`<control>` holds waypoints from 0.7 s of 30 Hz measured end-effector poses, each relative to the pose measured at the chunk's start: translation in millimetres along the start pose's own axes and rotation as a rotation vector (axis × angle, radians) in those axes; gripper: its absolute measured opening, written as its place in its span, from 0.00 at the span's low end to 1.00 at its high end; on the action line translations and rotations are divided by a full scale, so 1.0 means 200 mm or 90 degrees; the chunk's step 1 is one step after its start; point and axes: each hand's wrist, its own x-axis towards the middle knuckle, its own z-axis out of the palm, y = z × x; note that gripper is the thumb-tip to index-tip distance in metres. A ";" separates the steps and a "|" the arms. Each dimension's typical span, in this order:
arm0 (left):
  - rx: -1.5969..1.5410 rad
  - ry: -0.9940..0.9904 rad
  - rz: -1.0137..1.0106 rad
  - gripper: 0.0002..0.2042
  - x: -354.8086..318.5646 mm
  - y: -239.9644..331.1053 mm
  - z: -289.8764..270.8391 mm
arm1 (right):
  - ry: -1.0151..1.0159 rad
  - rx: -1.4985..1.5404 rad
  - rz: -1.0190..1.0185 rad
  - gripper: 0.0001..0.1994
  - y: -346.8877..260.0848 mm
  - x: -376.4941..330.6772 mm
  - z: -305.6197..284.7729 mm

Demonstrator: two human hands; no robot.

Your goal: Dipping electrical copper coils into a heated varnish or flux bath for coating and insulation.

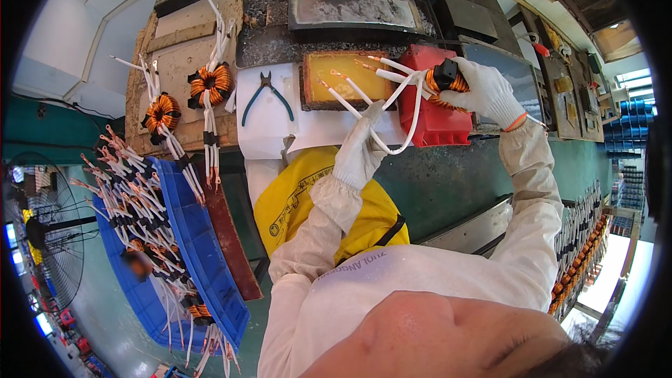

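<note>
Nearest the camera, at the lower left of the frame, a blue bin holds a heap of copper-wound coils with white-sleeved leads. In the lower middle lies a yellow sack, partly behind the person's white sleeves.

Further up, near the centre, the left hand, in a white glove, has its fingers pressed together around the white leads, pinching them where they bend down from the coil. At the upper right of centre the right hand, also gloved, is curled closed around a toroid coil with copper winding and a black base, holding it up off the surface. The bare lead tips fan out to the left over a yellow tray sunk in the surface, and a red box sits just behind the coil and leads.

To the left of the tray, green-handled pliers lie on a white sheet. Further left, two finished coils rest on a brown board, their leads trailing down. At the top of the frame a dark, crusted metal trough spans the surface.
</note>
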 end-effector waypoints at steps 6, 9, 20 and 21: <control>0.003 0.007 0.002 0.24 0.02 -0.02 -0.04 | -0.048 -0.033 0.005 0.30 0.00 0.07 -0.01; -0.023 -0.031 0.006 0.24 0.04 -0.04 -0.07 | -0.058 -0.039 0.011 0.30 -0.01 0.07 -0.03; -0.025 -0.006 0.008 0.23 0.03 -0.05 -0.10 | -0.054 -0.061 -0.023 0.28 -0.05 0.10 -0.05; -0.025 -0.007 0.008 0.23 0.03 -0.05 -0.10 | -0.065 -0.065 -0.024 0.27 -0.05 0.11 -0.05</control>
